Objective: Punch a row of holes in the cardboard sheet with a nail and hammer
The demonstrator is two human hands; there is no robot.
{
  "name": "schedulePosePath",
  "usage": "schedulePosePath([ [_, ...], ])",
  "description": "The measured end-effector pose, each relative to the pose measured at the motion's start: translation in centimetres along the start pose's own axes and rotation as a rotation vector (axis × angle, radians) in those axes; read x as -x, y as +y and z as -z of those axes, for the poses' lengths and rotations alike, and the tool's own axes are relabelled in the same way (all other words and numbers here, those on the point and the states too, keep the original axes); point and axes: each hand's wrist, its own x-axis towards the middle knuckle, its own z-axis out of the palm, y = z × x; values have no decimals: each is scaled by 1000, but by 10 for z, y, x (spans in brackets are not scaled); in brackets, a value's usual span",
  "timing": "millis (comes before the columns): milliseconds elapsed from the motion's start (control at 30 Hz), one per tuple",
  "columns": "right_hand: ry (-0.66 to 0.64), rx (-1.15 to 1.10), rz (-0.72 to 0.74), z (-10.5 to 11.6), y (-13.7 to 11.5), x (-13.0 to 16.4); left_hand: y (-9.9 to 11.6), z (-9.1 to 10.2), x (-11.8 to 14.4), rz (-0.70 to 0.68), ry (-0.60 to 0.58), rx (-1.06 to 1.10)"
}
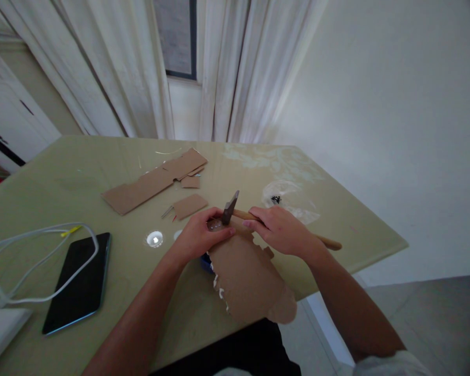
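We held a hammer (231,207) in our right hand (282,230), fingers wrapped around the wooden handle close behind the head, the rest of the handle sticking out past the wrist toward the table's right edge. Our left hand (200,235) lay with fingers pressed together on the near end of a torn cardboard piece (247,279), pinning it just left of the hammer head, which rested on or just above that cardboard; we could not tell whether it touched. The cardboard ran from the hammer back toward us and hung over the table (82,177) edge. We judged it light, thin and easily bent, its ragged edges liable to tear further, so flat pressure near the work spot suited it better than a pinch at the edge. The hammer looked head-heavy with a smooth handle; held so near the head it would give control rather than force. Left of the hammer lay a phone (80,279) under a white cable (31,261); beyond the hammer sat more cardboard strips (152,180). We could read no brand, label or writing anywhere.
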Motion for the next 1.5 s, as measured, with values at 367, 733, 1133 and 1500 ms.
schedulePosePath([
  [367, -6, 11, 16, 1, -4, -1, -2, 1, 0, -1, -8, -9],
  [733, 294, -219, -147, -25, 20, -27, -3, 2, 0, 23, 13, -28],
  [1133, 229, -11, -293, -72, 25, -56, -4, 1, 1, 162, 22, 87],
  [1500, 239, -92, -334, -75, 30, -51, -23, 37, -2, 186, 232, 38],
])
